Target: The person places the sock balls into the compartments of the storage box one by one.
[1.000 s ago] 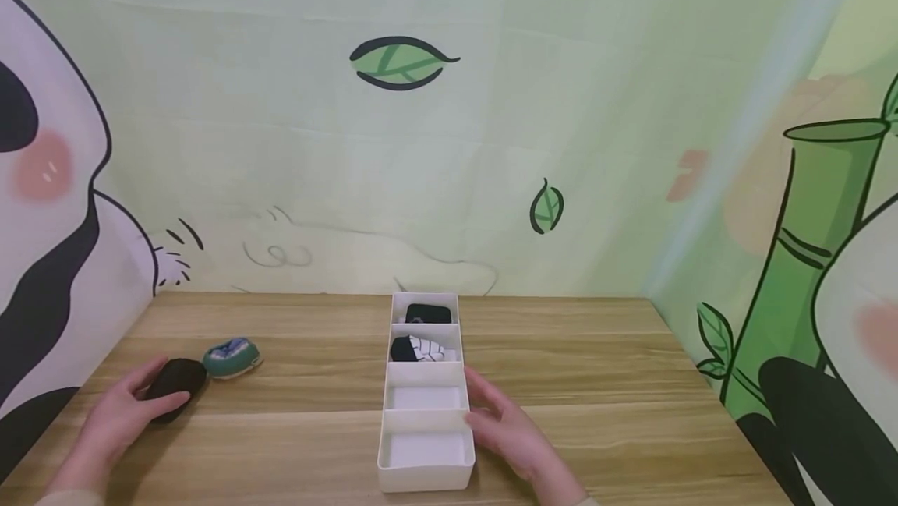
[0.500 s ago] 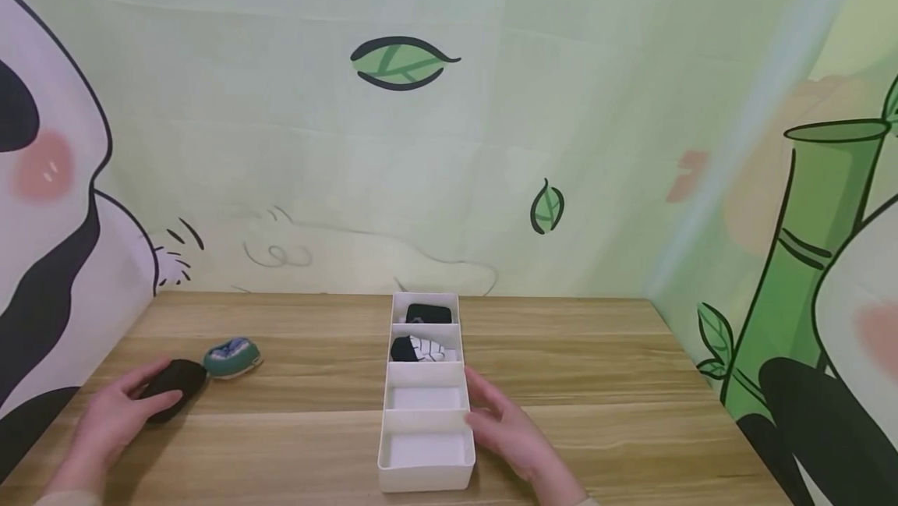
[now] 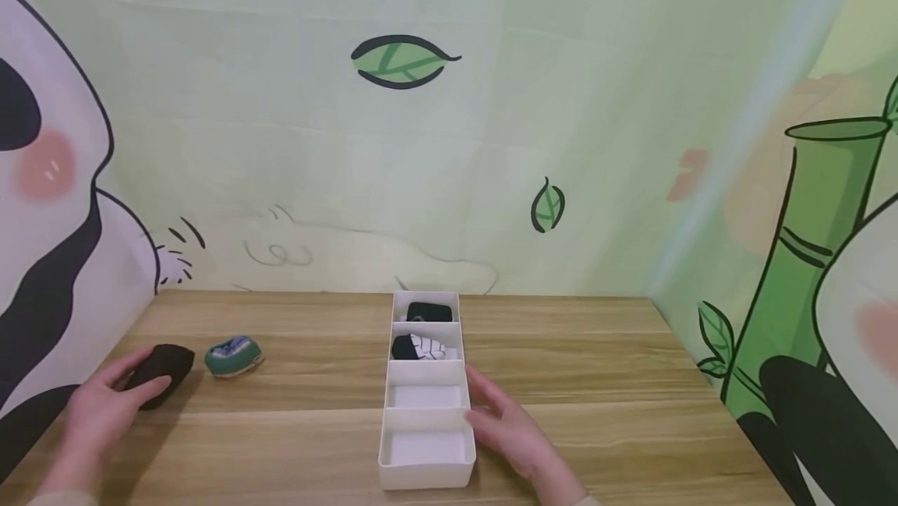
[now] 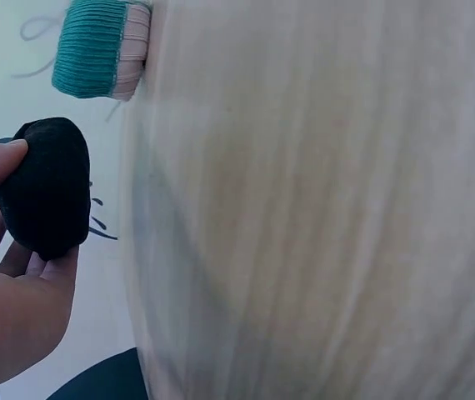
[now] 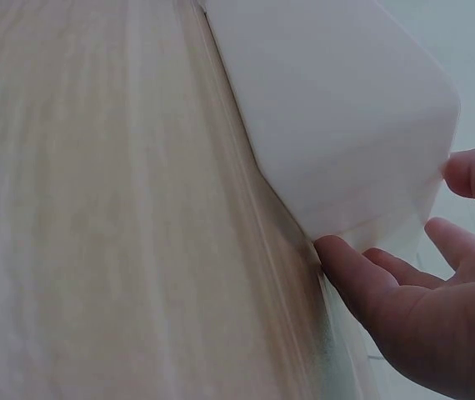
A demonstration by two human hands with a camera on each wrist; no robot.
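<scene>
Pulled away from the teal rolled sock [image 3: 234, 358], the black rolled sock [image 3: 165, 372] sits gripped between the thumb and fingers of the left hand [image 3: 104, 406] above the table [image 3: 596, 369]; the right hand [image 3: 510, 429], loosely spread, touches the divided box [image 3: 426, 478]. Pickup seems underway; a carry boxward looks called for.

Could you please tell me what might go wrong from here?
The black rounded fabric bundle could drop, as the grip of the left hand is all that holds it above the wooden table. The white plastic four-compartment box might slide if the right hand, touching its side, pushes.
</scene>
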